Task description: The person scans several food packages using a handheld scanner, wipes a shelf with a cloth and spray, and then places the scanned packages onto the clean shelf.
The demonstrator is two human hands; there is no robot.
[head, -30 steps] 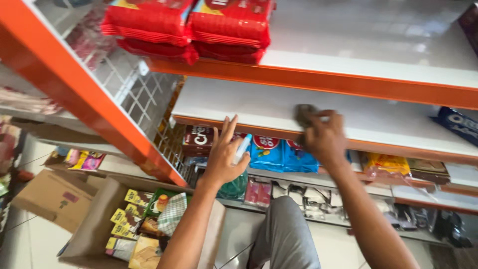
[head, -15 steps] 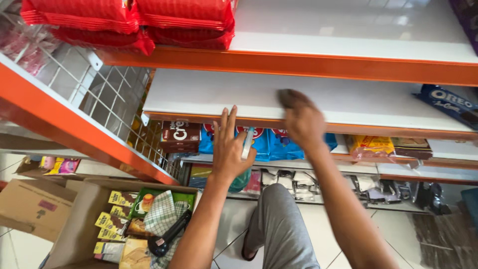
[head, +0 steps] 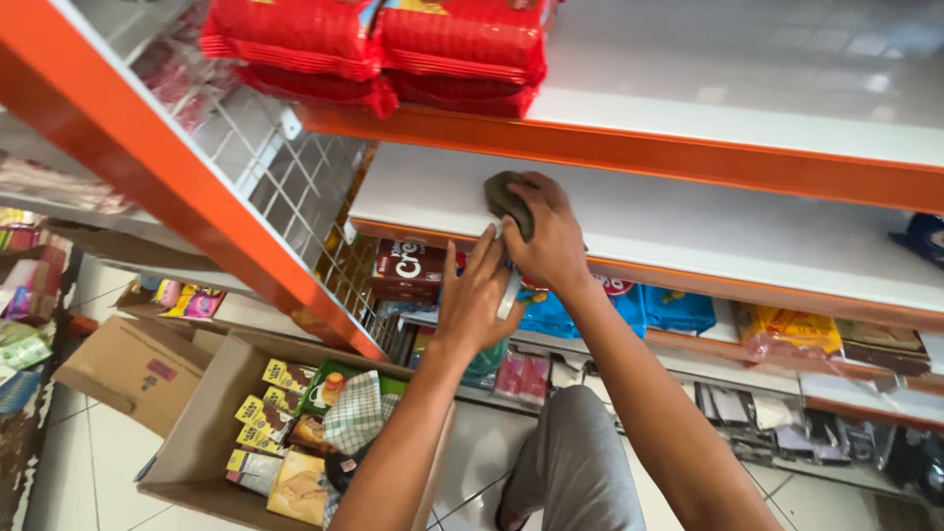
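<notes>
Head view: a person reaches up to a white shelf (head: 688, 221) with an orange front edge, in a store rack.
Work in hand: wiping the shelf with a dark cloth (head: 503, 197).
Done: I judge little can be read; the shelf looks bare and pale to the right of the cloth, and no dirt line shows.
Left: cannot tell which part is wiped.
Right hand (head: 551, 236): fingers curled shut over the cloth, pressing it on the shelf near its left front edge.
Left hand (head: 477, 300): fingers spread open, nothing gripped, just below the shelf edge beside the right wrist.
Above: red packs (head: 374, 49) on the upper shelf.
Below left: open box (head: 197, 433) of goods on the floor.
</notes>
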